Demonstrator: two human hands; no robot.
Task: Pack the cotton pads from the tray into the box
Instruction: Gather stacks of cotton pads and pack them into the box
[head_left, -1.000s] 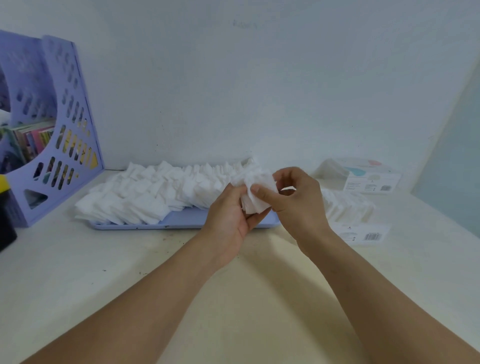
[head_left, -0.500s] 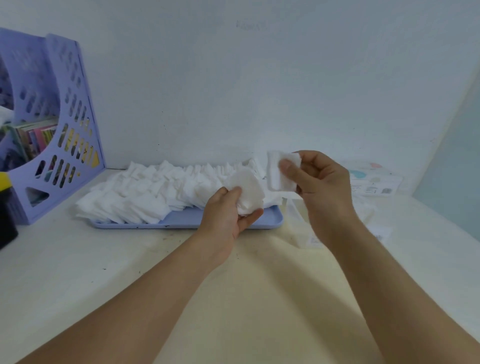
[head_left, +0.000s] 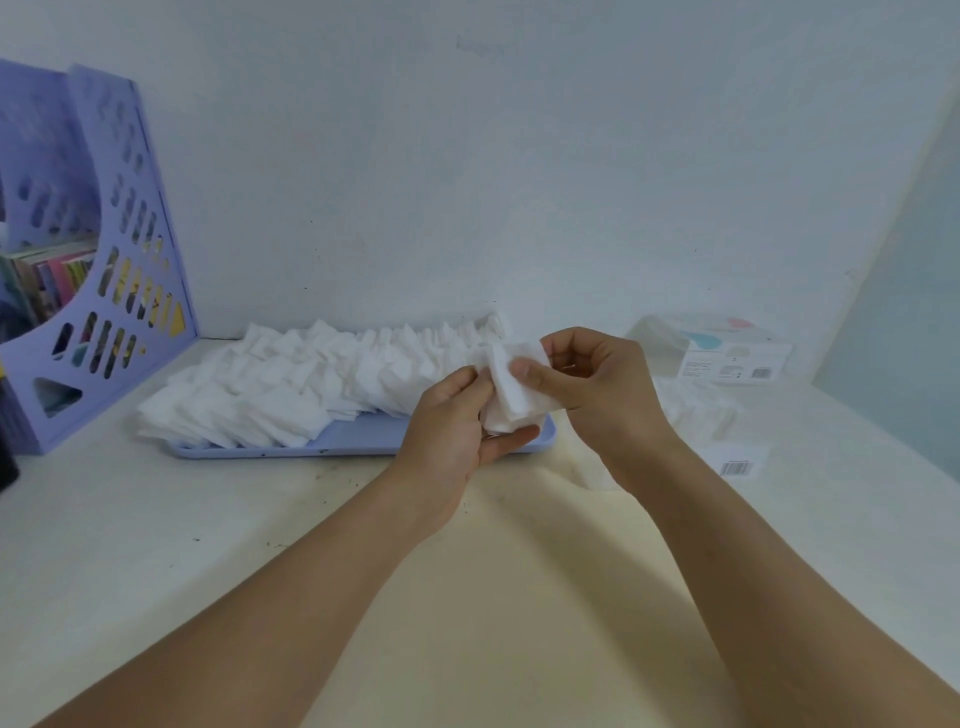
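Cotton pads (head_left: 511, 397) are sitting in a small stack between both hands, just above the near right end of the tray (head_left: 363, 446). Left hand (head_left: 457, 423) is cupping the stack from below, fingers curled; right hand (head_left: 592, 389) is pinching its top pad. Hands are hiding the stack's lower edge. Box (head_left: 727, 353) is lying blurred at far right on the worktop (head_left: 156, 545).

White square cotton pads (head_left: 291, 395) lie heaped across the shallow lilac plastic tray (head_left: 363, 444); a small stack (head_left: 511, 402) is held above its right end; the white cardboard box (head_left: 727, 356) sits right.
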